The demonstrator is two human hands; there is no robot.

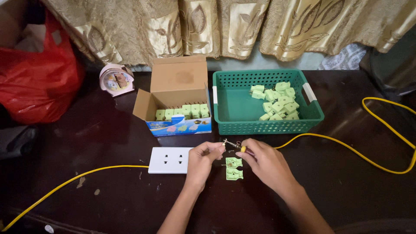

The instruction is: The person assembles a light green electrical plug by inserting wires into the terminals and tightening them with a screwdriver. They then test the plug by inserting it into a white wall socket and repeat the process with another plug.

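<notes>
My left hand (pixel 202 160) and my right hand (pixel 265 162) meet over a dark table, both pinching the stripped end of a yellow cable (pixel 346 149) with small metal contacts (pixel 229 142) at its tip. Just below the hands lie two pale green plug shell halves (pixel 234 168), opened flat. A white wall socket plate (pixel 169 160) sits beside my left hand. The cable runs off to the right and loops back; another yellow stretch (pixel 78 177) leads left from the socket plate.
A green plastic basket (pixel 234 108) holds several green plugs (pixel 278 102). To its left an open cardboard box (pixel 178 102) has a row of green plugs. A pink alarm clock (pixel 115 79) and red plastic bag (pixel 37 73) sit at left. Gold curtains hang behind.
</notes>
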